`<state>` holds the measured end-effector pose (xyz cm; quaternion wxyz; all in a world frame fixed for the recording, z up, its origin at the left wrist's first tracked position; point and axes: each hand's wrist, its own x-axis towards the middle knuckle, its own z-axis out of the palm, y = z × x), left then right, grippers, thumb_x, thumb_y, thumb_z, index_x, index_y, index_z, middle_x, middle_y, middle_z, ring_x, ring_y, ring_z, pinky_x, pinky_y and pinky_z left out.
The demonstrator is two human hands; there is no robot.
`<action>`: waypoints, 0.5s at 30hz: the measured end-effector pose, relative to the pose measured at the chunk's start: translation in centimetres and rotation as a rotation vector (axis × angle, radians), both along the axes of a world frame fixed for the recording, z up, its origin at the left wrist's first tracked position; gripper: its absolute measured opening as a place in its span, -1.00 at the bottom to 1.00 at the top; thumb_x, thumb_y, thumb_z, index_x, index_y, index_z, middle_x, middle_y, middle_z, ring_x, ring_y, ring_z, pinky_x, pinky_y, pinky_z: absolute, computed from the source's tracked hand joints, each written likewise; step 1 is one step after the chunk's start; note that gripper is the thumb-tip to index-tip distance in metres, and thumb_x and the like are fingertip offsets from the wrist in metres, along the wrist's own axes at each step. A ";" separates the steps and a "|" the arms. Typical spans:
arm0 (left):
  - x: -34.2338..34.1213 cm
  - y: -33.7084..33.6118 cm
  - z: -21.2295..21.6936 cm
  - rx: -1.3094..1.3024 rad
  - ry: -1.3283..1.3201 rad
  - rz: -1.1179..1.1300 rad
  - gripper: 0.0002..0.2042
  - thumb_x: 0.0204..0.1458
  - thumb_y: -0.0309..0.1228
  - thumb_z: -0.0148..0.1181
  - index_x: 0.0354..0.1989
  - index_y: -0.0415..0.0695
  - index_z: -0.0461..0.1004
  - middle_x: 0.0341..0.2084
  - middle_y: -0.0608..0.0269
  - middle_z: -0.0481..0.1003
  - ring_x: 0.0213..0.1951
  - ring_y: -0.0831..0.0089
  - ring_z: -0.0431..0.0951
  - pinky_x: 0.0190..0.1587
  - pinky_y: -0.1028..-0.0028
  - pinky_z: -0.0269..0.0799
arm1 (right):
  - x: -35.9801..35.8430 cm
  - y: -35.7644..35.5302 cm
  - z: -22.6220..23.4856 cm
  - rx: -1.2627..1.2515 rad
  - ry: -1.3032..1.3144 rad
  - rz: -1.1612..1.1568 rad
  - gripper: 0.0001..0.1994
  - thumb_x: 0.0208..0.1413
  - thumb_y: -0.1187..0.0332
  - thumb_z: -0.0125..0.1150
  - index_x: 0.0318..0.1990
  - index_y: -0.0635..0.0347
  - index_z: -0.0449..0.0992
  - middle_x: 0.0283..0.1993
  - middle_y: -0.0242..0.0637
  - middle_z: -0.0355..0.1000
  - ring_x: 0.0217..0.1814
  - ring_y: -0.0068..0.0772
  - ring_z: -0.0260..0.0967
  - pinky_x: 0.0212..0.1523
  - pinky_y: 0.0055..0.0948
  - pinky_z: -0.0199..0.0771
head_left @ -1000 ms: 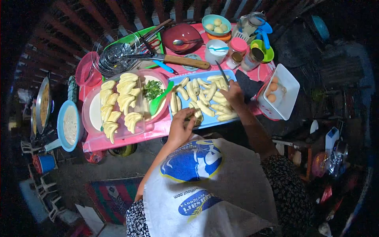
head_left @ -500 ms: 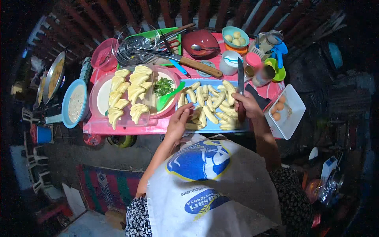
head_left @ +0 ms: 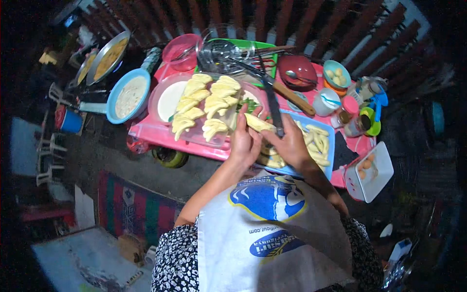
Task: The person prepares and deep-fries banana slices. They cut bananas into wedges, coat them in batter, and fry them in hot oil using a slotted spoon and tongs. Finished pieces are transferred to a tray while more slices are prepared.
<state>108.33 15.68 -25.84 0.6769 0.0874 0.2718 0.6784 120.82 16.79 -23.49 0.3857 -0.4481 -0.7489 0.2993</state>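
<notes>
Left hand [head_left: 246, 141] now cradling peeled banana [head_left: 259, 123] near blue tray [head_left: 331, 155]; right hand [head_left: 292, 144] gripping knife [head_left: 273, 101] alongside, so work is shifting off tray into hands

Handle of knife [head_left: 273, 103] hidden in right hand [head_left: 293, 146], greens [head_left: 250, 103] partly behind left hand [head_left: 246, 141], apron [head_left: 272, 228] cut off below

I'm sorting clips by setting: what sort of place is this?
Probably a home or stall kitchen, perhaps semi-outdoor: a pink table bears a blue tray of peeled bananas, a wide pan holds yellowish food, and a slatted barrier stands behind.
</notes>
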 end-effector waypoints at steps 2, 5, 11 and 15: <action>-2.0 0.1 0.4 -0.069 0.016 0.023 -0.59 0.15 -0.12 -0.26 0.13 0.00 0.08 -0.09 0.18 0.31 -0.13 0.41 0.37 -0.06 0.40 0.32 | 0.0 -1.1 1.1 -0.434 0.183 -0.023 -0.71 0.05 0.27 0.02 -0.18 0.29 0.25 -0.34 -0.03 0.31 -0.33 0.03 0.30 -0.33 -0.29 0.30; -4.2 0.2 0.2 -0.129 0.068 0.066 -0.62 0.15 -0.13 -0.26 0.09 -0.02 0.14 -0.19 0.21 0.35 -0.24 0.46 0.39 -0.19 0.48 0.37 | 0.3 -2.2 -1.6 -0.280 -0.090 0.048 -0.79 0.08 0.32 -0.09 -0.16 0.21 0.27 -0.46 -0.01 0.35 -0.44 0.01 0.34 -0.41 -0.20 0.33; -6.1 0.7 0.1 -0.198 0.113 0.144 -0.64 0.17 -0.16 -0.32 0.04 -0.08 0.16 -0.26 0.20 0.37 -0.39 0.47 0.37 -0.37 0.49 0.34 | -2.7 -3.8 -3.8 -0.025 -0.335 0.080 -0.81 0.04 0.37 -0.04 -0.17 0.17 0.29 -0.45 -0.05 0.40 -0.44 -0.07 0.39 -0.45 -0.18 0.36; -6.9 0.7 0.2 -0.211 0.141 0.188 -0.68 0.17 -0.19 -0.32 -0.02 -0.09 0.18 -0.27 0.21 0.38 -0.41 0.48 0.38 -0.38 0.50 0.36 | -3.8 -3.7 -4.3 0.136 -0.272 0.105 -0.83 0.01 0.39 0.00 -0.21 0.15 0.30 -0.46 -0.14 0.38 -0.43 -0.14 0.39 -0.46 -0.22 0.37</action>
